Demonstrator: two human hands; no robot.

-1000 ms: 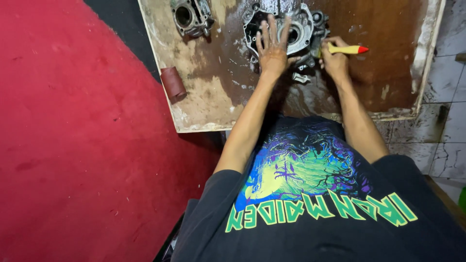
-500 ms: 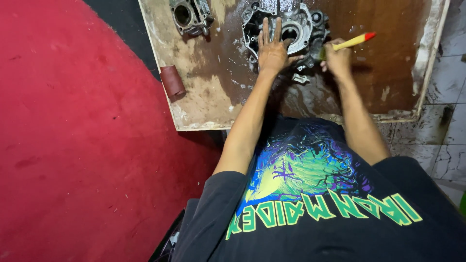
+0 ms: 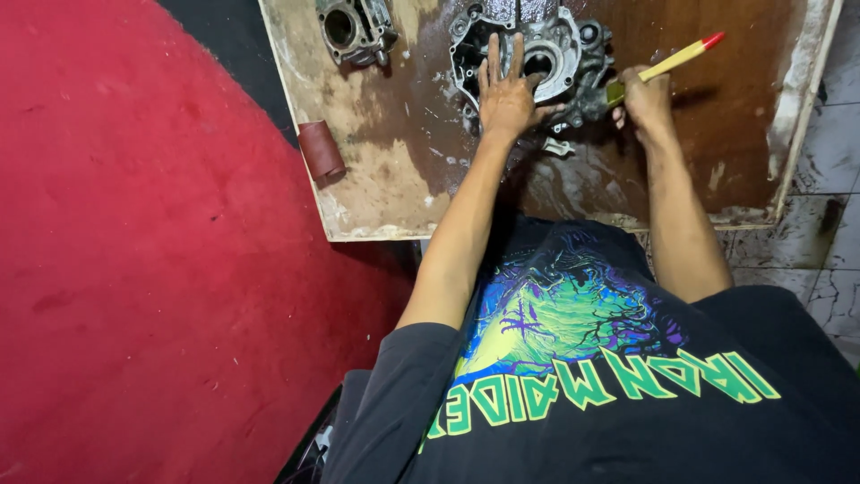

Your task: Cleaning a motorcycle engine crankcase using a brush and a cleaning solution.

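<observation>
A grey metal engine casing (image 3: 569,45) lies on a wet, stained wooden board (image 3: 385,170). My left hand (image 3: 506,94) rests flat on the casing's near left side, fingers spread and pointing away from me. My right hand (image 3: 647,94) is closed on a paintbrush (image 3: 681,58) with a yellow handle and a red tip. The brush head touches the casing's right edge, and the handle slants up to the right. A small pale metal piece (image 3: 557,146) lies on the board just below the casing.
A second grey engine part (image 3: 354,29) stands at the board's far left. A dark red roll (image 3: 320,151) lies at the board's left edge. A red mat (image 3: 134,269) covers the floor to the left. Wet tiles (image 3: 833,224) lie on the right.
The brush handle has swung from level to slanting upward. My right hand has shifted slightly along the casing's right edge. My left hand stays flat on the casing.
</observation>
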